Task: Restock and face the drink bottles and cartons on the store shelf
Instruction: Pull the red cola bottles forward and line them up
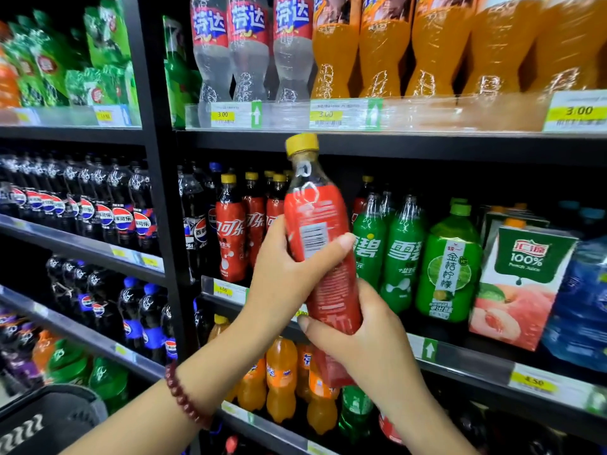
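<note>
Black metal store shelving is filling the whole view, its tiers edged with clear price-tag strips carrying yellow labels and green arrow markers. The aisle is looking dim behind the products.

Both hands are holding a cola bottle with a red label and yellow cap in front of the middle tier, tilted slightly, its barcode side facing the camera. The left hand is wrapping around the bottle's middle, thumb lying across the label. The right hand is gripping the lower part, fingers curled behind it. A dark red bead bracelet is sitting on the left wrist.

Behind the bottle, matching cola bottles are standing in a row, with green Sprite bottles, a green kumquat-lemon drink and a peach juice carton lining up to the right. Clear and orange Fanta bottles are occupying the tier above. Pepsi bottles are filling the bay to the left, and small orange Fanta bottles are standing on the tier below.
</note>
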`<state>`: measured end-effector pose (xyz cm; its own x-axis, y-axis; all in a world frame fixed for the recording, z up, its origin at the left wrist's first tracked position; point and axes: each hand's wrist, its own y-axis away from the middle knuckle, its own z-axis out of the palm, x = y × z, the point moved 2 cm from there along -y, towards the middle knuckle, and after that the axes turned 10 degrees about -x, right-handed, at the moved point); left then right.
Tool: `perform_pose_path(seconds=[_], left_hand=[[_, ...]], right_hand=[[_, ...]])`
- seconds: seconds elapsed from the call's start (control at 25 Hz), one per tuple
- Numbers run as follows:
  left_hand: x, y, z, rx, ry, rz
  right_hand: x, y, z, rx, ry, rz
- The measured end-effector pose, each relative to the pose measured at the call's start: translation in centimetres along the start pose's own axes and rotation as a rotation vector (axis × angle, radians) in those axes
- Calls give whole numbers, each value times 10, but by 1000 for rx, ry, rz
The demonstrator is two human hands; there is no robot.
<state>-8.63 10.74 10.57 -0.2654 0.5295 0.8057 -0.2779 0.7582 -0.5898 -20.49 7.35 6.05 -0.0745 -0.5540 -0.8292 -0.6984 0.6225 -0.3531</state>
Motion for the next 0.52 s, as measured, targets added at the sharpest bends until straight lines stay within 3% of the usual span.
perform_pose_path(seconds=[0.08, 0.12, 0.24, 0.32, 0.4, 0.52], left_hand=[[0, -1, 0, 59, 48, -6], [0, -2, 0, 41, 116, -24], [2, -2, 0, -86, 434, -143], [4, -2, 2, -143, 561, -189], [6, -3, -1, -120, 395, -149], [11, -5, -9, 24, -123, -41]], right_hand=[[-3, 2, 1, 125, 268, -23], [0, 2, 1, 45, 198, -7], [0, 6, -1, -537, -517, 145], [0, 9, -3, -643, -725, 143], [1, 9, -4, -430, -514, 118], [-6, 8, -4, 19, 166, 52]])
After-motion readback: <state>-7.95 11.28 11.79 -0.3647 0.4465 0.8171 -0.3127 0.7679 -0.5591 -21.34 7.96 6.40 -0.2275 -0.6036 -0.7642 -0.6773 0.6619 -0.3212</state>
